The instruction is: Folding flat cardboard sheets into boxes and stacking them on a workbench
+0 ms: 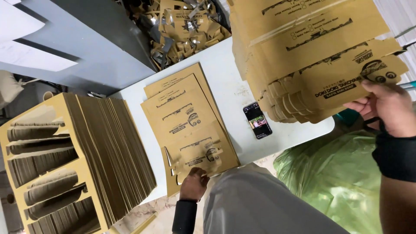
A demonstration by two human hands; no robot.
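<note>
My left hand [193,183] rests on the near edge of a small pile of flat brown cardboard box blanks [186,121] lying on the white table [227,86], fingers curled on the top sheet. My right hand [387,108] grips the lower right corner of a tall stack of the same printed cardboard blanks [303,52] at the upper right. Both wrists wear black sleeves. A smartphone [257,120] with a lit screen lies on the table between the two piles.
A thick stack of die-cut cardboard blanks [73,160] stands on edge at the left. Cardboard scraps [182,26] fill the area beyond the table. A green plastic bag [329,177] sits at the lower right, a grey machine surface [86,39] at the upper left.
</note>
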